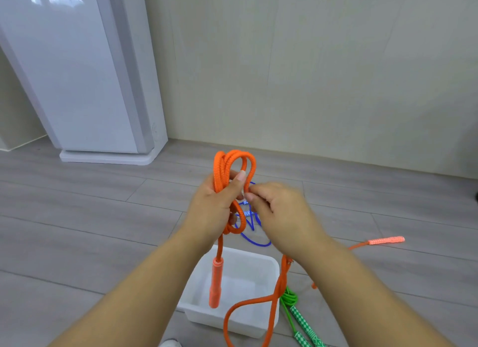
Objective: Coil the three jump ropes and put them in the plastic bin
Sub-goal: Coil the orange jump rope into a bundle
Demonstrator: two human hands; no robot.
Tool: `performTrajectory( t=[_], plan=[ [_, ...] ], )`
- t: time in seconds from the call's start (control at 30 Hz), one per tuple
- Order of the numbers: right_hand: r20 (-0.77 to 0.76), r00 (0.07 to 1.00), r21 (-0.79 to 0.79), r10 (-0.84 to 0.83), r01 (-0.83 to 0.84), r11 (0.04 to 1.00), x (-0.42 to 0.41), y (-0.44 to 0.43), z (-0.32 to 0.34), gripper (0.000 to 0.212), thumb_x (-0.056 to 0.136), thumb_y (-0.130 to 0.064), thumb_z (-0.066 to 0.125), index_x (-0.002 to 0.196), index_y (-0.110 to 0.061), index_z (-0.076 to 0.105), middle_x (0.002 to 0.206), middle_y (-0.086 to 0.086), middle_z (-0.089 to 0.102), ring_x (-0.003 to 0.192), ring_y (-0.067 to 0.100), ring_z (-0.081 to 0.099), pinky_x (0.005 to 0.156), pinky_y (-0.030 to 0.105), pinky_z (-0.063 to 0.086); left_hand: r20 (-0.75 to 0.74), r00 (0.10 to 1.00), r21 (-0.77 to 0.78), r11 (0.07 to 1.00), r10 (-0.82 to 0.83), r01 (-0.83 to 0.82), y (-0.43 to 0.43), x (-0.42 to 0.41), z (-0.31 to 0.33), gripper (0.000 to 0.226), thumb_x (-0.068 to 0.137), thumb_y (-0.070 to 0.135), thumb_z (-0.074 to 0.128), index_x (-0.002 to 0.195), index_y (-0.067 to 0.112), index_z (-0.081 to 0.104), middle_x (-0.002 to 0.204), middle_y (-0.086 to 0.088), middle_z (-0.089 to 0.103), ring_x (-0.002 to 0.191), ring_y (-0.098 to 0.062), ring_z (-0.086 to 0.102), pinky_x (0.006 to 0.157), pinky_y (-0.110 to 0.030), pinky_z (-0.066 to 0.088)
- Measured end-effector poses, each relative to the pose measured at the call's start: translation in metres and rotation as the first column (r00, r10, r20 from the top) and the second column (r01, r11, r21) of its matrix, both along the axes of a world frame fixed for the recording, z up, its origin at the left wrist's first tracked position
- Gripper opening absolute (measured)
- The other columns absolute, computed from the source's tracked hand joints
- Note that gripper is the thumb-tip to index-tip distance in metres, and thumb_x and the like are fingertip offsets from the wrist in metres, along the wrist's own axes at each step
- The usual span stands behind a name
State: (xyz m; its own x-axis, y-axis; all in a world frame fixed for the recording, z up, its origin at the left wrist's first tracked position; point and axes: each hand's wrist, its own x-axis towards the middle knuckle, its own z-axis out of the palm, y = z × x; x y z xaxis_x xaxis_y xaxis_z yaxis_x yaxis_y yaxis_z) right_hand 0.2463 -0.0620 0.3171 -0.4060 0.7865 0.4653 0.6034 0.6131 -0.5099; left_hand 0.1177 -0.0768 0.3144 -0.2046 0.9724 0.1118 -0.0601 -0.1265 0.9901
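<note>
Orange rope (pixel 219 173) looped between both hands, bin (pixel 248 323) below.
Left hand (pixel 212 209) curls round the loops; right hand (pixel 282 212) pinches one strand; blue rope (pixel 254 240) mostly hidden behind them.

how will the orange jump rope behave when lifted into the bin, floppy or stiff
Probably floppy: the orange rope bends into tight loops in the left hand and sags below. Its hanging handle looks stiff and may swing. The loops would likely slump if released.
</note>
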Motion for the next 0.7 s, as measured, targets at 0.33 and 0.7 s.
performTrajectory(
  t=[0.33,0.7],
  plan=[
    [0.163,0.983,-0.061,0.08,-0.07,0.996,-0.006,-0.006,0.001,0.021,0.094,-0.009,0.043,0.103,-0.009,0.062,0.095,0.001,0.039,0.083,0.017,0.046,0.071,0.019,0.034,0.11,0.988,-0.034,0.994,0.106,-0.103,0.002,0.004,-0.004,0.018,0.083,0.03,0.067,0.075,0.015,0.06,0.053,0.001,0.052,0.047,-0.013,0.05,0.045,-0.022,0.042],
    [-0.041,0.999,-0.377,-0.004,-0.012,0.926,0.012,-0.005,-0.007,0.005,0.091,-0.021,0.056,0.089,-0.021,0.061,0.066,-0.009,0.058,0.06,-0.004,0.055,0.059,0.012,0.04,0.475,0.879,0.06,0.995,0.044,-0.083,0.007,-0.003,0.006,0.026,0.096,0.017,0.049,0.071,0.009,0.051,0.054,0.001,0.057,0.062,-0.02,0.069,0.074,-0.051,0.056]
  ],
)
